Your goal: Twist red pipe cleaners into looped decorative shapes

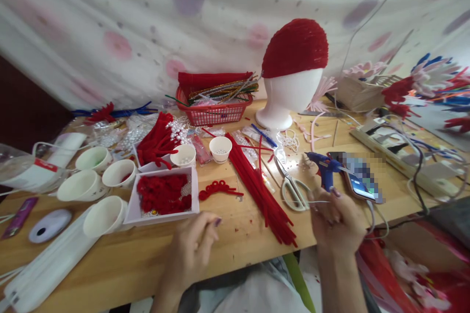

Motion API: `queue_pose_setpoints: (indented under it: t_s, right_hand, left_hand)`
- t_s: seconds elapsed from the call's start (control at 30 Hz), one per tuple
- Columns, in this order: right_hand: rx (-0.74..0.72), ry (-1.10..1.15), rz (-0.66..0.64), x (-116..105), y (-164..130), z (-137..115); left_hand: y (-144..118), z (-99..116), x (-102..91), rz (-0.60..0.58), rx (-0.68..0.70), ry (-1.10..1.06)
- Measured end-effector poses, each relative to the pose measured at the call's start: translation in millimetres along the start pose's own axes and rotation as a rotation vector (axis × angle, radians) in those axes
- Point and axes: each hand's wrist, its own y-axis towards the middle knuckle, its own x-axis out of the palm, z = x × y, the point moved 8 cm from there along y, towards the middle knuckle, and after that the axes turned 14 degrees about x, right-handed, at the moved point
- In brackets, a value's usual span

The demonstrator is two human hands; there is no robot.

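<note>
Where the right hand (338, 217) meets the lower handle of the blue glue gun (325, 164), right of centre in the frame, sound handling is judged to need a full wrap of the handle before any squeeze. The nozzle points to the left of the frame; it should be kept off bare fingers, and the gun's body clear of the phone (363, 190) directly to its right. The open scissors (298, 193), just left of that hand, would be better moved aside.

Grip, right: fingers curled inward, thumb uppermost at the handle's base. Whether they grasp the handle or only touch it cannot be told. A thin pale strand (317, 201) reaches the fingers; its hold is likewise undetermined.

Grip, left: the left hand (194, 242), lower centre, is loosely half-curled with nothing seen in it. Nearest above it lies the looped red piece (220, 188), untouched, between the white box (161, 219) and the red stems (262, 190).
</note>
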Motion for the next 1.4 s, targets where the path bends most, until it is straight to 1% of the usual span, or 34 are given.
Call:
queue_pose_setpoints:
  t_s: [0.03, 0.07, 0.1, 0.13, 0.2, 0.23, 0.3, 0.37, 0.43, 0.53, 0.63, 0.73, 0.83, 0.9, 0.97, 1.03, 1.1, 1.2, 1.3, 1.33, 1.4]
  right_hand:
    - [-0.022, -0.046, 0.008, -4, 2, -5]
    - [-0.037, -0.095, 0.007, -5, 3, -6]
    - [-0.032, -0.151, -0.006, -4, 2, -4]
    - [-0.012, -0.201, -0.027, 0, 0, 3]
    - [0.049, -0.293, -0.084, 13, -7, 21]
    - [0.082, -0.336, -0.124, 21, -12, 31]
    - [0.139, -0.415, -0.228, 38, -20, 46]
    - [0.153, -0.464, -0.324, 50, -26, 52]
    - [0.147, -0.482, -0.38, 56, -29, 52]
    - [0.178, -0.446, -0.383, 55, -30, 55]
    - [0.231, -0.33, -0.303, 48, -31, 61]
    - [0.241, -0.311, -0.229, 43, -29, 61]
    - [0.191, -0.274, -0.143, 31, -18, 46]
    - [0.118, -0.243, -0.049, 15, -8, 30]
    - [0.068, -0.298, 0.012, 2, -1, 20]
    - [0.075, -0.4, -0.003, -2, 2, 21]
    - [0.111, -0.479, -0.063, 3, -1, 29]
    - [0.154, -0.548, -0.181, 21, -11, 44]
    - [0.203, -0.565, -0.31, 40, -20, 54]
    - [0.206, -0.575, -0.326, 43, -21, 55]
    - [0.174, -0.604, -0.31, 45, -20, 53]
  left_hand:
    - [-4, -6, -5.4, 0.021, -0.051, 0.01]
    - [-5, -7, -8.9, 0.039, -0.064, 0.019]
    - [-3, -3, -10.0, 0.053, -0.031, 0.024]
    - [0, 5, -8.1, 0.053, 0.035, 0.025]
    - [10, 26, 2.8, 0.02, 0.202, 0.019]
    - [15, 35, 11.5, -0.026, 0.263, 0.03]
    - [22, 45, 25.6, -0.093, 0.333, 0.089]
    - [25, 46, 30.9, -0.096, 0.345, 0.176]
    - [25, 43, 30.8, -0.077, 0.322, 0.226]
    - [21, 38, 32.0, -0.1, 0.283, 0.183]
    - [18, 36, 32.3, -0.113, 0.268, 0.109]
    - [14, 33, 27.3, -0.083, 0.254, 0.073]
    - [6, 26, 18.4, -0.061, 0.235, 0.051]
    - [1, 16, 11.1, -0.041, 0.156, 0.013]
    - [-4, 6, 6.3, -0.022, 0.059, -0.026]
    - [-5, 2, 7.0, -0.026, 0.003, -0.039]
    - [-1, 2, 14.0, -0.06, -0.017, -0.038]
    - [7, 5, 30.0, -0.132, -0.01, -0.056]
    - [12, 12, 44.7, -0.203, 0.057, -0.076]
    - [12, 13, 48.1, -0.219, 0.062, -0.077]
    - [13, 13, 53.1, -0.242, 0.028, -0.08]
